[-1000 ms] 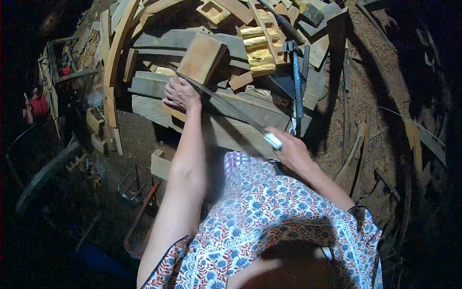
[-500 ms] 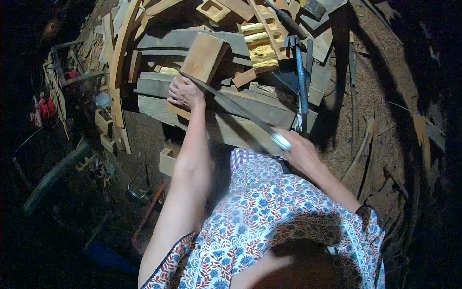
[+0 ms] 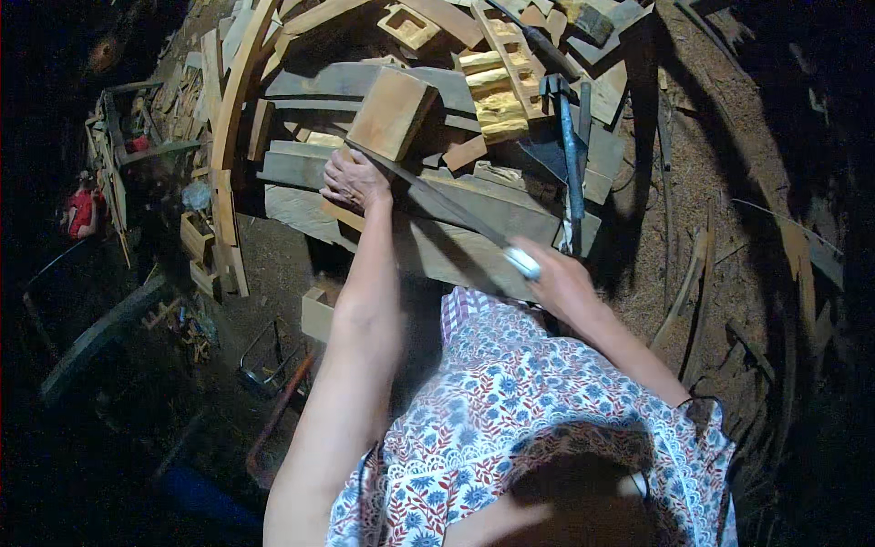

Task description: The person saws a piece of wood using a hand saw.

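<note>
Saw (image 3: 437, 196) gripped at its pale handle by the right hand (image 3: 561, 278).
Its long blade slants up-left from that closed fist across the plank stack to the wooden block (image 3: 390, 114); left hand (image 3: 355, 178) presses flat on a plank (image 3: 474, 205), fingers spread.

A block (image 3: 392, 111) lies on stacked planks (image 3: 474, 205), just behind the left hand (image 3: 354, 179); a saw (image 3: 437, 202) slants rightward to the right hand (image 3: 561, 278); a hammer (image 3: 569, 155) lies right
</note>
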A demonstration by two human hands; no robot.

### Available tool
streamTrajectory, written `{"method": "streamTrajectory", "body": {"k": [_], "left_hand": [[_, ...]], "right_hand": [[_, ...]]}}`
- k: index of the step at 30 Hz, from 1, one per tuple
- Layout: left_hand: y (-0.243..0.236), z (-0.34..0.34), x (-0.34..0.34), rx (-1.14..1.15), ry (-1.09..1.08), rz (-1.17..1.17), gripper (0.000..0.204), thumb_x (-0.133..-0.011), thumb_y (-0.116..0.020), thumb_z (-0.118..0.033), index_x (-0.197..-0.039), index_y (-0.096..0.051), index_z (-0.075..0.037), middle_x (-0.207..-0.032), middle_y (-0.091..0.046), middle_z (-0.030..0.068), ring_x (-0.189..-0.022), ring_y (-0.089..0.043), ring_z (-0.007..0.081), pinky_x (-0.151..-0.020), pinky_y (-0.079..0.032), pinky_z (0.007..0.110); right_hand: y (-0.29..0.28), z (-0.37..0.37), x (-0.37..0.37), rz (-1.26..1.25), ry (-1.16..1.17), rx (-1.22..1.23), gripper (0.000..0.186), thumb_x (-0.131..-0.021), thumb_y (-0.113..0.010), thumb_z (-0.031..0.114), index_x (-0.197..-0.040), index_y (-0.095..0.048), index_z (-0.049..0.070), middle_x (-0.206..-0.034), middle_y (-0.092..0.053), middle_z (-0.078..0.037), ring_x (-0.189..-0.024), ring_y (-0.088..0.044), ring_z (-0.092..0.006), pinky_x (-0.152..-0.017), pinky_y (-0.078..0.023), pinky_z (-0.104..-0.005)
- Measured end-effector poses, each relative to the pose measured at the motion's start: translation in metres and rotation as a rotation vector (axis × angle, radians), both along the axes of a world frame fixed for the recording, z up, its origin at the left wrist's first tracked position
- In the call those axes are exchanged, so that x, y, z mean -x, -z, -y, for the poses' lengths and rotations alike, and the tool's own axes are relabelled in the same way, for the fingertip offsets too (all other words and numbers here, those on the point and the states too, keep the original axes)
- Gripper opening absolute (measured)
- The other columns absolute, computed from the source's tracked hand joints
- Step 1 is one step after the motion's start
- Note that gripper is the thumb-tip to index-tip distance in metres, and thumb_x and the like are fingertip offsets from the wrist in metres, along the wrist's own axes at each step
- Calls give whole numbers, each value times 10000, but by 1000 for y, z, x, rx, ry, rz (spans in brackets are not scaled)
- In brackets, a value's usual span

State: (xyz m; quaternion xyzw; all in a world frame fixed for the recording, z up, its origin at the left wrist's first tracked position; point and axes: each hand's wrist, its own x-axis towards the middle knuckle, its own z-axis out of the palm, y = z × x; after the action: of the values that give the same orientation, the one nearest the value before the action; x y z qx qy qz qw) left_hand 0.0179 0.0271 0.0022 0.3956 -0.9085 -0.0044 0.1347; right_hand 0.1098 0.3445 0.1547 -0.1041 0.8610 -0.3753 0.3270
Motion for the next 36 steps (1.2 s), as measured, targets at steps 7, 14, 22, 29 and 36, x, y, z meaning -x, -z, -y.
{"method": "streamTrajectory", "body": {"k": [7,14,22,29,36], "left_hand": [[3,4,-2,72,56,-23,326,-877,-455,-340,-1069,-548,-93,-1093,-550,111,-1089,-471,283,-990,-247,508],[11,-7,1,78,-20,-50,321,-879,-444,-327,-1055,-571,-90,-1092,-563,94,-1105,-474,264,-974,-267,502],[-4,-7,3,66,-5,-32,328,-877,-445,-315,-1081,-561,-86,-1074,-554,98,-1086,-479,276,-975,-265,513],[8,-7,5,99,1,-15,302,-877,-453,-333,-1049,-562,-110,-1051,-553,92,-1035,-487,266,-897,-309,467],[5,-1,1,148,-3,-9,323,-875,-461,-348,-1050,-570,-99,-1057,-554,94,-1052,-477,264,-899,-305,453]], "right_hand": [[-14,-12,-10,30,25,-21,499,-744,-606,60,-1211,-513,205,-981,-613,-196,-918,-592,-385,-772,-482,-462],[27,56,44,-1,-32,1,487,-762,-548,26,-1230,-485,144,-995,-607,-232,-899,-592,-407,-760,-487,-469],[-12,-35,-19,15,55,4,481,-744,-634,87,-1204,-519,164,-1007,-607,-185,-935,-595,-354,-786,-471,-448],[41,66,52,-65,4,-7,349,-776,-554,92,-1119,-524,151,-825,-623,-230,-797,-602,-429,-695,-476,-508],[-9,-37,-30,57,54,-74,571,-736,-637,48,-1256,-486,231,-994,-615,-184,-913,-606,-372,-772,-495,-441]]}}
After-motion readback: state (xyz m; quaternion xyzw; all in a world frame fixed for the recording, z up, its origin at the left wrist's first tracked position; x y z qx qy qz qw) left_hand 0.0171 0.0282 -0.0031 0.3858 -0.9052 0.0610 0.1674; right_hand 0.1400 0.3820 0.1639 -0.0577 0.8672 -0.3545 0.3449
